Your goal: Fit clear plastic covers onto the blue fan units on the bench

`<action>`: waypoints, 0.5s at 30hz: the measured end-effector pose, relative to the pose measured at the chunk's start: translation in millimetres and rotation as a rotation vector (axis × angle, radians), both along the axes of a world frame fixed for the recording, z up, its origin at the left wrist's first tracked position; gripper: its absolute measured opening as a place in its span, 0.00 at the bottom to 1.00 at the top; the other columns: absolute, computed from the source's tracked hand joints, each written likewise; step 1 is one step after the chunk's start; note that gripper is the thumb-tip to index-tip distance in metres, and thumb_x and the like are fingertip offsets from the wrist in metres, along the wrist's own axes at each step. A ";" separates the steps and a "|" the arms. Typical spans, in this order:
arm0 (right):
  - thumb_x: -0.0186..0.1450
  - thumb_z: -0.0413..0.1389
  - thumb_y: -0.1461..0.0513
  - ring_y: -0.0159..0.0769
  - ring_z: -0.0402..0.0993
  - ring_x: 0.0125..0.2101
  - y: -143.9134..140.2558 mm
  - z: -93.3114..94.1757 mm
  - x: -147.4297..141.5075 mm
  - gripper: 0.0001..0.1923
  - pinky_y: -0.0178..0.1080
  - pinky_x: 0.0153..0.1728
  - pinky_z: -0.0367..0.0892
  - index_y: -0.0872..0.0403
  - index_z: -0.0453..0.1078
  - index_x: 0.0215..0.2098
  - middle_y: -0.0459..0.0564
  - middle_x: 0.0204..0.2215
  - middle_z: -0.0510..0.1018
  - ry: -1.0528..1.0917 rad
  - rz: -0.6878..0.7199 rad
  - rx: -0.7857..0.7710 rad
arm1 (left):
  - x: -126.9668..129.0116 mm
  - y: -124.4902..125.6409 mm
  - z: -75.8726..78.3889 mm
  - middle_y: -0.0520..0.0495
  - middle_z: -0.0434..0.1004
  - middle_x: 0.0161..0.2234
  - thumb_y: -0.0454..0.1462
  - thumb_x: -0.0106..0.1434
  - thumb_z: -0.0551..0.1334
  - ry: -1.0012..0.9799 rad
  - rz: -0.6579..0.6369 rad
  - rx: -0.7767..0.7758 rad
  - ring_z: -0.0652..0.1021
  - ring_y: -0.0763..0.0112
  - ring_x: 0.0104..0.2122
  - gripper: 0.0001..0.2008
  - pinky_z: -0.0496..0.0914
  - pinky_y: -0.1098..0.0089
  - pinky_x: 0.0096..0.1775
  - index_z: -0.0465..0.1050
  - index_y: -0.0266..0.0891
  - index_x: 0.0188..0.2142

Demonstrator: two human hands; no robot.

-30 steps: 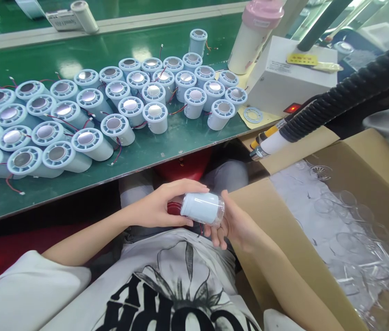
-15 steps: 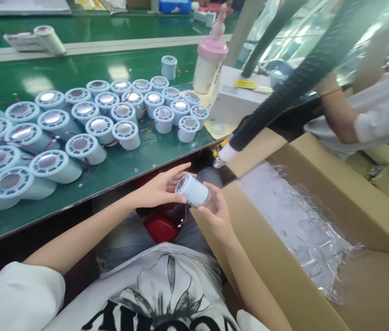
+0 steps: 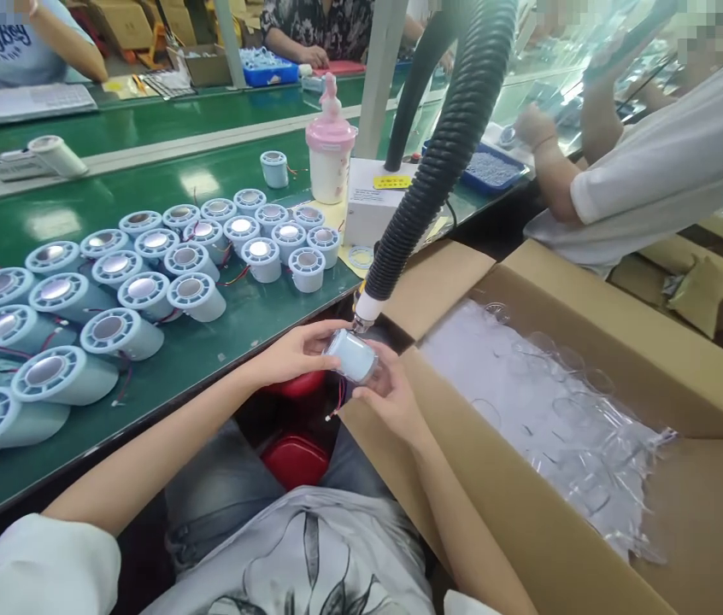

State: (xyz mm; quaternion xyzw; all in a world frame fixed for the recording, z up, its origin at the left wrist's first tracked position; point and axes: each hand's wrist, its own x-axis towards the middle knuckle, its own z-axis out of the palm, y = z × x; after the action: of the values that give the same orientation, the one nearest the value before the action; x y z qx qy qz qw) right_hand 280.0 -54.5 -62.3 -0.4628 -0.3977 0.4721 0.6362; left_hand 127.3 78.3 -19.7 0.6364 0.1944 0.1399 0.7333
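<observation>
Between my two hands is a light-blue cylindrical part (image 3: 353,355) with thin red and dark wires hanging below it. My left hand (image 3: 302,350) grips its left end, thumb along the near side. Around the other end, where clear plastic shows, the fingers of my right hand (image 3: 390,386) are closed. Just above the part hangs the white-and-metal nozzle (image 3: 367,311) of a black corrugated hose (image 3: 426,162); whether they touch I cannot tell. Several similar light-blue cylinders (image 3: 121,333) with ringed tops and wires stand on the green bench (image 3: 208,363) to the left.
An open cardboard box (image 3: 477,444) at my right holds clear plastic pieces (image 3: 585,461). A pink-lidded cup (image 3: 331,154) and a white box (image 3: 367,201) stand on the bench. Beyond the hose are a blue tray (image 3: 493,169) and a co-worker's arm (image 3: 557,179); other people sit across the bench.
The view has tilted up and turned rightward. The part in my hands is now right under the hose nozzle, which was farther off before. Both hands keep their hold.
</observation>
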 end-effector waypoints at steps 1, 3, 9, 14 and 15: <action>0.52 0.68 0.57 0.39 0.72 0.46 -1.8 2.2 -0.5 0.31 0.45 0.48 0.71 0.46 0.62 0.50 0.51 0.56 0.66 -0.018 0.044 -0.004 | -5.9 -4.2 2.6 0.37 0.71 0.54 0.39 0.54 0.69 0.010 0.003 0.005 0.76 0.60 0.49 0.32 0.70 0.60 0.51 0.64 0.38 0.57; 0.53 0.68 0.60 0.37 0.73 0.43 -6.7 8.3 -3.0 0.30 0.43 0.45 0.72 0.46 0.63 0.51 0.49 0.51 0.69 0.000 0.129 -0.040 | -18.8 -11.5 8.8 0.38 0.70 0.55 0.38 0.54 0.69 0.020 -0.042 0.034 0.76 0.61 0.49 0.32 0.70 0.61 0.51 0.63 0.41 0.58; 0.55 0.65 0.54 0.34 0.77 0.30 -22.6 35.1 -18.6 0.33 0.40 0.34 0.76 0.46 0.60 0.56 0.48 0.40 0.75 0.301 0.293 -0.263 | -50.1 -24.8 29.6 0.39 0.59 0.63 0.33 0.56 0.67 0.023 -0.177 0.205 0.68 0.57 0.58 0.30 0.70 0.62 0.53 0.65 0.46 0.58; 0.53 0.68 0.57 0.32 0.77 0.29 -27.8 46.2 -23.8 0.32 0.35 0.33 0.74 0.46 0.63 0.53 0.47 0.38 0.77 0.329 0.303 -0.296 | -60.2 -36.8 34.0 0.41 0.73 0.52 0.35 0.56 0.68 0.068 -0.121 -0.049 0.77 0.61 0.47 0.35 0.73 0.63 0.47 0.58 0.46 0.62; 0.53 0.68 0.58 0.31 0.77 0.29 -28.1 46.6 -24.5 0.32 0.34 0.33 0.74 0.46 0.64 0.53 0.46 0.38 0.78 0.321 0.302 -0.291 | -61.5 -39.3 33.1 0.42 0.74 0.52 0.35 0.55 0.68 0.079 -0.106 -0.081 0.78 0.61 0.46 0.36 0.73 0.64 0.47 0.58 0.46 0.62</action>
State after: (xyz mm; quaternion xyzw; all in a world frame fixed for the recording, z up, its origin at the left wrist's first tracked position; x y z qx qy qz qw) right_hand 255.5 -82.6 -15.7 -0.4039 -0.2841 0.6812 0.5404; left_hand 65.9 39.0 13.4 0.6206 0.1947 0.0678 0.7565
